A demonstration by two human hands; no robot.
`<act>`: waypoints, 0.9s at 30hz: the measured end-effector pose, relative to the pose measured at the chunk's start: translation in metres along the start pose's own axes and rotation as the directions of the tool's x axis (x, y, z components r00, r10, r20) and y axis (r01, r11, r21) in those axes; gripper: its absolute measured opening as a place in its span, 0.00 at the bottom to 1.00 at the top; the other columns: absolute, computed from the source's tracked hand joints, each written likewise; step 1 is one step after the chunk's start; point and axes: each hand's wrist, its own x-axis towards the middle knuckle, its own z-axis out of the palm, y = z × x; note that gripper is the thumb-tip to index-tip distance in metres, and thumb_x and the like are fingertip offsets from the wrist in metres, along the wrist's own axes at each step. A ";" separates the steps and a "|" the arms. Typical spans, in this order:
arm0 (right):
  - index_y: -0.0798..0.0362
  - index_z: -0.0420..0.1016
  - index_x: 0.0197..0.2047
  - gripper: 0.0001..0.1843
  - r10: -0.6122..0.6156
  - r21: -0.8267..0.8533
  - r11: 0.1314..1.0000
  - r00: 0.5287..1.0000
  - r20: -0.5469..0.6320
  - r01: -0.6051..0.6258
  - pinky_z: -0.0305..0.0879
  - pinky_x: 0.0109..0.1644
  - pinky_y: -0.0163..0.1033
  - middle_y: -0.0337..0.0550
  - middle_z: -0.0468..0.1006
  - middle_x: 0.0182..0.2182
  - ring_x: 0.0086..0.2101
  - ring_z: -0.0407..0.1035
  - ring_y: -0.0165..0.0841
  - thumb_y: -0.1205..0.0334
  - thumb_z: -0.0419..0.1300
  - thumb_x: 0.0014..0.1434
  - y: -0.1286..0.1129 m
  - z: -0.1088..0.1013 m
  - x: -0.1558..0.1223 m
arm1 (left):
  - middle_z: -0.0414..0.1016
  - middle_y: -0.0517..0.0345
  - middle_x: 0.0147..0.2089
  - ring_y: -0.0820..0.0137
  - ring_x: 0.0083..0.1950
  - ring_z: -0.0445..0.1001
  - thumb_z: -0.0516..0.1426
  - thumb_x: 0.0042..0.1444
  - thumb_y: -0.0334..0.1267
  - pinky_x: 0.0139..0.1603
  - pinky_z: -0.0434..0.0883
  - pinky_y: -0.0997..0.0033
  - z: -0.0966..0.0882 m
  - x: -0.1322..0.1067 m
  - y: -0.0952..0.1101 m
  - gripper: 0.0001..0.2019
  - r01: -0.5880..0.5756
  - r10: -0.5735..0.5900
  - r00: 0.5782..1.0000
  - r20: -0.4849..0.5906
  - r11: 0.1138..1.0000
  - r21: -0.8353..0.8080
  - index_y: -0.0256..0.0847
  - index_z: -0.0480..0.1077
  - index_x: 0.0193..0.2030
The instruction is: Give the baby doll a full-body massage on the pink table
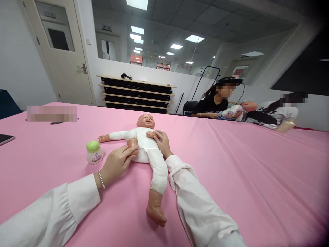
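Observation:
A baby doll (147, 140) with a white cloth body lies on its back on the pink table cover (218, 178), head away from me. One leg is stretched toward me; the other is bent up against its belly. My left hand (119, 161), wearing a beaded bracelet, has its fingers closed on the lower part of the bent leg, whose foot is hidden. At the doll's side, my right hand (162, 141) holds the doll's small hand against its belly. Left of the doll stands a white jar (95, 156) with a green lid, close to my left hand.
A phone-like device (6, 139) lies at the left table edge, with a blurred-out item (51, 114) farther back. Two people sit at the far right, one holding another doll (233, 111). A shelf unit (136, 92) stands behind the table.

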 end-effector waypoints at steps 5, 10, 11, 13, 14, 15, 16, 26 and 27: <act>0.50 0.72 0.48 0.19 0.036 0.047 0.998 0.998 -0.051 -0.033 0.56 0.59 0.41 0.42 0.70 0.46 0.48 0.62 0.30 0.59 0.59 0.51 -0.001 -0.003 -0.003 | 0.71 0.59 0.32 0.77 0.31 0.67 0.47 0.60 0.40 0.32 0.60 0.77 -0.013 0.003 0.007 0.15 -0.093 0.096 0.995 -0.036 0.993 0.069 0.46 0.68 0.50; 0.55 0.66 0.53 0.25 0.313 0.366 0.912 0.894 -0.320 -0.189 0.58 0.58 0.40 0.47 0.68 0.50 0.50 0.63 0.29 0.54 0.55 0.54 0.012 -0.011 -0.001 | 0.70 0.60 0.27 0.78 0.27 0.64 0.49 0.59 0.40 0.29 0.55 0.76 -0.047 0.001 0.037 0.13 -0.149 0.158 0.985 -0.070 0.982 0.118 0.44 0.70 0.46; 0.57 0.65 0.53 0.26 0.385 0.419 0.883 0.839 -0.386 -0.212 0.58 0.59 0.40 0.48 0.67 0.51 0.50 0.63 0.29 0.53 0.54 0.54 0.018 -0.014 0.001 | 0.69 0.61 0.26 0.78 0.26 0.63 0.49 0.58 0.39 0.28 0.54 0.76 -0.053 -0.002 0.043 0.12 -0.168 0.179 0.980 -0.084 0.979 0.118 0.43 0.70 0.45; 0.59 0.64 0.53 0.26 0.548 0.533 0.806 0.666 -0.506 -0.259 0.57 0.59 0.41 0.50 0.65 0.53 0.51 0.62 0.30 0.53 0.52 0.54 0.034 -0.022 0.003 | 0.68 0.61 0.25 0.78 0.25 0.61 0.49 0.58 0.38 0.28 0.52 0.75 -0.060 -0.010 0.057 0.11 -0.200 0.209 0.975 -0.080 0.974 0.111 0.42 0.70 0.42; 0.59 0.63 0.53 0.26 0.619 0.599 0.756 0.583 -0.526 -0.263 0.58 0.59 0.40 0.50 0.63 0.55 0.53 0.61 0.29 0.53 0.50 0.55 0.042 -0.026 0.004 | 0.67 0.61 0.24 0.78 0.25 0.61 0.49 0.57 0.38 0.27 0.51 0.75 -0.061 -0.015 0.063 0.10 -0.213 0.220 0.973 -0.062 0.972 0.103 0.42 0.69 0.41; 0.58 0.62 0.54 0.26 0.687 0.665 0.698 0.510 -0.517 -0.265 0.59 0.59 0.41 0.50 0.61 0.57 0.54 0.60 0.29 0.54 0.47 0.56 0.049 -0.030 0.004 | 0.67 0.61 0.24 0.77 0.25 0.61 0.49 0.57 0.37 0.27 0.51 0.74 -0.061 -0.021 0.070 0.09 -0.221 0.225 0.974 -0.034 0.971 0.092 0.42 0.69 0.39; 0.57 0.60 0.56 0.26 0.737 0.715 0.646 0.465 -0.491 -0.268 0.60 0.58 0.41 0.49 0.58 0.58 0.55 0.59 0.29 0.55 0.45 0.56 0.055 -0.033 0.004 | 0.67 0.60 0.24 0.76 0.25 0.62 0.49 0.57 0.37 0.27 0.51 0.74 -0.060 -0.027 0.077 0.08 -0.226 0.227 0.974 -0.002 0.971 0.079 0.42 0.68 0.38; 0.49 0.53 0.59 0.28 0.803 0.778 0.553 0.442 -0.400 -0.299 0.67 0.50 0.38 0.43 0.56 0.59 0.54 0.60 0.27 0.54 0.43 0.55 0.062 -0.037 -0.006 | 0.65 0.59 0.24 0.72 0.25 0.63 0.48 0.52 0.31 0.26 0.54 0.72 -0.022 -0.074 0.107 0.07 -0.228 0.226 0.973 0.038 0.969 0.094 0.42 0.65 0.36; 0.49 0.52 0.60 0.29 0.789 0.765 0.571 0.457 -0.410 -0.299 0.67 0.50 0.38 0.44 0.56 0.59 0.54 0.61 0.27 0.53 0.42 0.55 0.062 -0.037 -0.007 | 0.66 0.59 0.24 0.72 0.25 0.63 0.48 0.51 0.30 0.26 0.54 0.71 -0.022 -0.074 0.107 0.07 -0.230 0.228 0.973 0.038 0.968 0.095 0.42 0.65 0.35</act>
